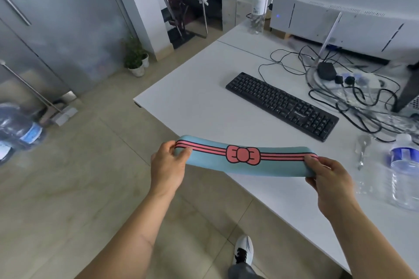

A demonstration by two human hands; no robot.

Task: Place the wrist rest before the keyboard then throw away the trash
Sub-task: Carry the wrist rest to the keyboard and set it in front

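Note:
A long light-blue wrist rest with red stripes and a red bow print hangs in the air over the table's near edge. My left hand grips its left end and my right hand grips its right end. The black keyboard lies at an angle on the white table, farther back than the wrist rest and apart from it. A clear plastic wrapper lies flat on the table to the right of my right hand.
An empty plastic bottle lies at the right edge. Tangled cables and a power strip sit behind the keyboard. Another bottle stands at the table's far corner. A large water jug and potted plants stand on the floor at left.

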